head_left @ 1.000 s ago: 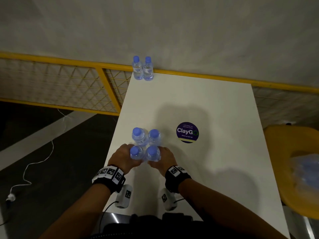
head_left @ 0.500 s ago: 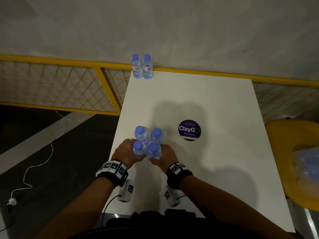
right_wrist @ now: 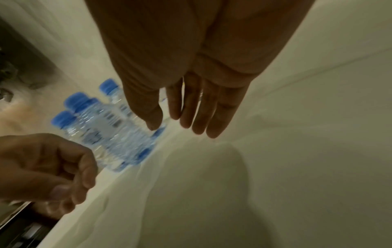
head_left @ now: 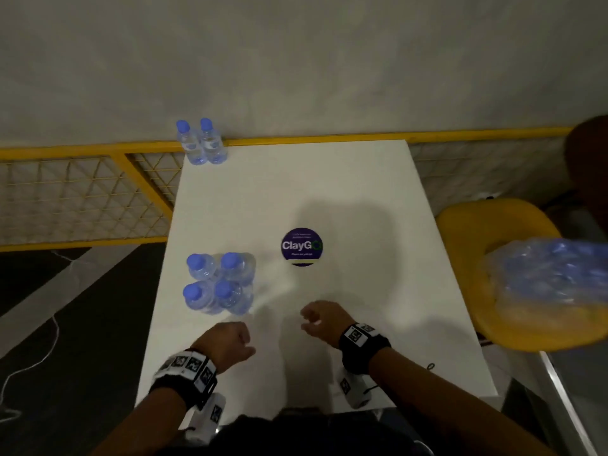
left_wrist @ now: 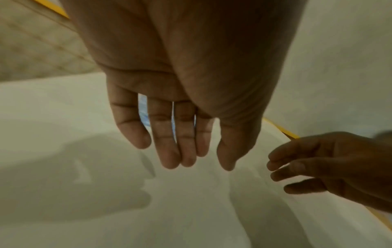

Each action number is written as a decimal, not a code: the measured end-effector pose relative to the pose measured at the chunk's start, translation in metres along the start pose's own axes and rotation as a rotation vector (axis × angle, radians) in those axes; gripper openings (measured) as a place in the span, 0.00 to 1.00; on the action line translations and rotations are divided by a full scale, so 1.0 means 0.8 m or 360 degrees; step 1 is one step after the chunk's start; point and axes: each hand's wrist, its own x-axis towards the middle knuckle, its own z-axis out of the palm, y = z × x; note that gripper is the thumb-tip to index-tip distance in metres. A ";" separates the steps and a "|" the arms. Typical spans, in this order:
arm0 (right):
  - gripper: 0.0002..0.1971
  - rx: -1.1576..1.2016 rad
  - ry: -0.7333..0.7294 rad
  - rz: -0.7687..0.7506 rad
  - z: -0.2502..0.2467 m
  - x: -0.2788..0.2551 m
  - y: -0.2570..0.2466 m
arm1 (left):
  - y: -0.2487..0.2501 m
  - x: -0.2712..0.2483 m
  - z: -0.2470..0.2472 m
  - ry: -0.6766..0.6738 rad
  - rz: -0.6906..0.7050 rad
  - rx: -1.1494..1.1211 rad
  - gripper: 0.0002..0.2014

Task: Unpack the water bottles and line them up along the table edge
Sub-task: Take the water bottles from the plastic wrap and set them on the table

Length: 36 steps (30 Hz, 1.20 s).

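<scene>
Water bottles in a cluster of four (head_left: 218, 283) stand upright near the left edge of the white table (head_left: 345, 199), blue caps up; whether wrap still binds them is hard to make out. Two more bottles (head_left: 201, 143) stand side by side at the far left corner. The left hand (head_left: 227, 340) and right hand (head_left: 317, 319) hover over the near part of the table, apart from the cluster, fingers relaxed and grasping nothing. In the left wrist view the cluster shows only as blue slivers between the fingers (left_wrist: 164, 134). A blurred plastic pack (head_left: 552, 274) lies on a yellow chair (head_left: 467, 225), cut off at the right. A round purple sticker (head_left: 301, 246) lies mid-table.
</scene>
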 end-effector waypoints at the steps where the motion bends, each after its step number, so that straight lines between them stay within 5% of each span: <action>1: 0.17 0.0036 0.0042 0.0034 -0.016 -0.024 0.025 | 0.032 0.004 0.007 -0.0027 0.0091 0.0042 0.11; 12: 0.07 0.0715 0.1115 0.0793 -0.143 -0.283 0.323 | 0.460 0.063 0.112 -0.0414 0.1082 0.0598 0.19; 18: 0.19 0.0954 0.1520 0.1000 -0.226 -0.340 0.414 | 0.651 0.073 0.185 -0.0442 0.1312 0.0249 0.35; 23: 0.24 0.0826 0.1548 0.0937 -0.314 -0.328 0.458 | 0.760 0.094 0.214 -0.0070 0.1043 0.0018 0.42; 26: 0.13 0.0566 0.1456 0.0837 -0.356 -0.309 0.479 | 0.790 0.111 0.219 -0.0010 0.0893 0.0093 0.30; 29: 0.18 0.0400 0.1252 0.0825 -0.377 -0.285 0.499 | 0.807 0.128 0.213 0.0061 0.0790 0.0019 0.23; 33: 0.16 0.0340 0.1043 0.0971 -0.384 -0.273 0.516 | 0.820 0.142 0.195 0.0261 0.0826 -0.0205 0.33; 36: 0.17 0.0310 0.1214 0.0872 -0.387 -0.286 0.495 | 0.828 0.150 0.182 0.0359 0.0901 -0.0232 0.36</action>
